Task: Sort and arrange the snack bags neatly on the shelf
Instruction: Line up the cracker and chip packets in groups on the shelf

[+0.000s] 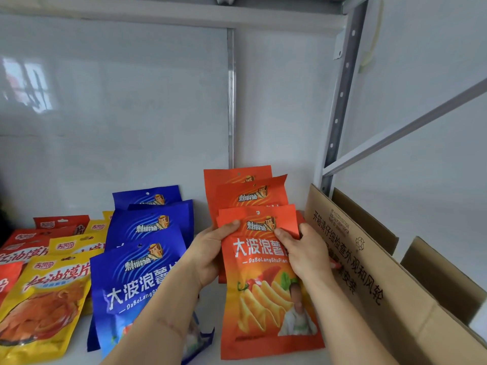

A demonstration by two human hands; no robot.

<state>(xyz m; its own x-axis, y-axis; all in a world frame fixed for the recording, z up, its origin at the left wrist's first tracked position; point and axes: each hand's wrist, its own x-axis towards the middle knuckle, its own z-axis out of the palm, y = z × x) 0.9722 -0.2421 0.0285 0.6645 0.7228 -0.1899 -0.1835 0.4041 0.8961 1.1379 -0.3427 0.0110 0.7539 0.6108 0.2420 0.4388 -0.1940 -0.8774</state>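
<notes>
both hands, left (208, 255) and right (303, 252), pinch the front orange bag (266, 293) by its sides. that keeps it straight in its row, i think.

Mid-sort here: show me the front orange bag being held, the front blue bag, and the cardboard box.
front orange bag (266, 306), head view, on its printed lower front below the hands.
front blue bag (131, 283), head view, on the white lettering of its face.
cardboard box (369, 272), head view, on its printed side flap.

Two bare forearms reach in beside the cardboard box (374, 262), no sleeves, watch or rings showing. The left hand (208, 251) and right hand (303, 248) are gloveless, with short, plain nails.
</notes>
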